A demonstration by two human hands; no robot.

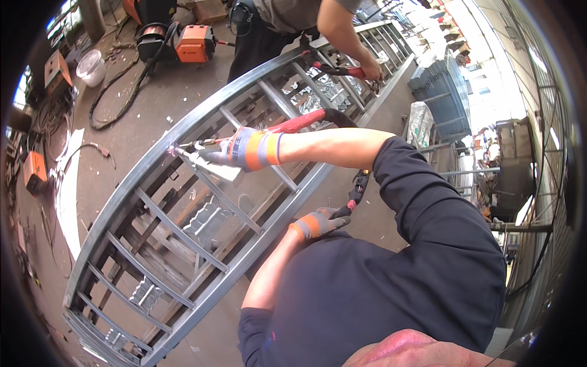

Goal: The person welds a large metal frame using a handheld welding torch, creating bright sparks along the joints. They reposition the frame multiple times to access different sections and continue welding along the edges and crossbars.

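Note:
My right hand [254,150], in a grey and orange glove, is closed around a welding torch with a red handle [299,122]. The torch's tip meets the far curved rail [202,116] of a grey metal frame, and a small pinkish glow shows there. Just under my right fingers lies a bright, short metal bar [223,173], one end at that rail. My left hand [318,224], gloved alike, is beside the near straight rail [287,208], its fingers around the torch's black cable [361,183]. Several crossbars [177,226] join the two rails.
Across the frame, another person's hand [372,68] holds a second red-handled torch [342,70]. Orange machines [195,44], a white bucket [92,67] and looping cables [101,119] lie on the floor at far left. Stacked bluish metal panels [443,101] stand at right.

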